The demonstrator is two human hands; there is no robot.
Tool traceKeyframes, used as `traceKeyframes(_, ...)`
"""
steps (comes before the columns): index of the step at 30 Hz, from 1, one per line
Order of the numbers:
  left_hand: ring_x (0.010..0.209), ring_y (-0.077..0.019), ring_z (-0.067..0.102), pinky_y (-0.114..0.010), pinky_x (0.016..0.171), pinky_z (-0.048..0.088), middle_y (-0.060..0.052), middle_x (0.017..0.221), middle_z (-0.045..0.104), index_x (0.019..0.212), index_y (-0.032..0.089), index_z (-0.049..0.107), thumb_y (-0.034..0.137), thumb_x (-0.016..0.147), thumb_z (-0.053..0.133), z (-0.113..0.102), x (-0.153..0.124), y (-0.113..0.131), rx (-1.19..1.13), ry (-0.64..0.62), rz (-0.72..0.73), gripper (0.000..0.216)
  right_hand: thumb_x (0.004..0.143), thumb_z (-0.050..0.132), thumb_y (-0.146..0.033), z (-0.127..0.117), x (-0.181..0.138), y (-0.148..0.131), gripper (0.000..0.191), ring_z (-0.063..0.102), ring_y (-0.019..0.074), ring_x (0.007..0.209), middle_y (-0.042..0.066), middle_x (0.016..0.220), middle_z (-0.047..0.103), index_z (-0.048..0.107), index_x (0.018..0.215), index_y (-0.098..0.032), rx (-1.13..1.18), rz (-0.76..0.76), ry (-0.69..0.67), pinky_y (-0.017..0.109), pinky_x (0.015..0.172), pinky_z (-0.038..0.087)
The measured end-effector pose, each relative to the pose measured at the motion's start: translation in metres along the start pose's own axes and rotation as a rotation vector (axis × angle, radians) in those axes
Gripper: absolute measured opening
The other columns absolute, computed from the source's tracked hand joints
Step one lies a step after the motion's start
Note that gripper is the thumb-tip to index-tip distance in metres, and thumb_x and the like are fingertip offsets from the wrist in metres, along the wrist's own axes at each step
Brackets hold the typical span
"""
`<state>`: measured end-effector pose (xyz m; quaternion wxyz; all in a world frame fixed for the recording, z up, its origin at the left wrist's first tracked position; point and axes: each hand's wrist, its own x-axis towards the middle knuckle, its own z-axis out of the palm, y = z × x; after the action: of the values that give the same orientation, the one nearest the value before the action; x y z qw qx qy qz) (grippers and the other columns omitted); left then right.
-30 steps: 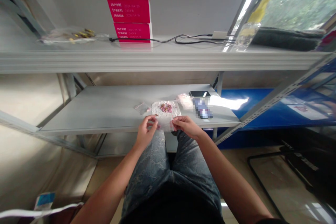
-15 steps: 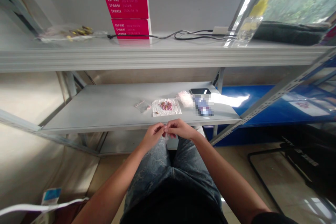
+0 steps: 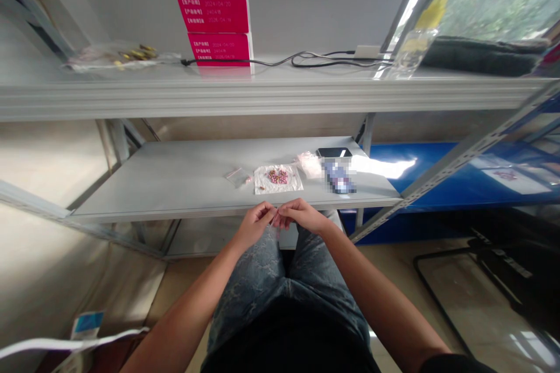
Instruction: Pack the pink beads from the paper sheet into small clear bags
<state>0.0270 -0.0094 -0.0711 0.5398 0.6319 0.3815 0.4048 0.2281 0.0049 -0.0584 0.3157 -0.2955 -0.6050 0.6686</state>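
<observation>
My left hand [image 3: 258, 222] and my right hand [image 3: 301, 215] meet just in front of the lower shelf's front edge, above my knees. Fingers and thumbs of both are pinched on a small clear plastic bag [image 3: 277, 232], which hangs below the fingertips and is mostly hidden by them. Beyond the hands, a white sheet [image 3: 289, 186] lies on the shelf with a pile of pink and gold beads [image 3: 278, 176] on it. To its left is a small clear zip bag [image 3: 238, 176] with something pink at its right end. A pinkish bundle of plastic bags [image 3: 309, 164] touches the sheet's right side.
The lower shelf [image 3: 175, 178] also bears a dark phone [image 3: 335, 152] and a blurred-out blue item [image 3: 339, 178]. Above, the upper shelf [image 3: 280, 93] holds red boxes [image 3: 219, 49], a black cable [image 3: 324, 60] and a yellow-topped spray bottle [image 3: 415, 46]. A metal post [image 3: 472, 145] slants at right.
The fingertips have shifted slightly, and my right-hand fingers are a little more spread below the pinch. Things on the shelf have stayed put.
</observation>
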Motion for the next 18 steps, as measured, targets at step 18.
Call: traceKeyframes(18,0.091,-0.0187,0.063,-0.029,0.082,0.052,-0.005,0.097,0.065,0.102,0.019,0.064,0.042,0.088,0.07,-0.0024,0.0002,-0.0073,0.003,-0.012,0.046,0.027,0.078,0.082,-0.049,-0.0044,0.0022,0.0033,0.034,0.059,0.0113,0.063,0.0,0.073,0.067,0.071,0.085,-0.017,0.036,-0.033,0.088,0.024,0.063,0.05)
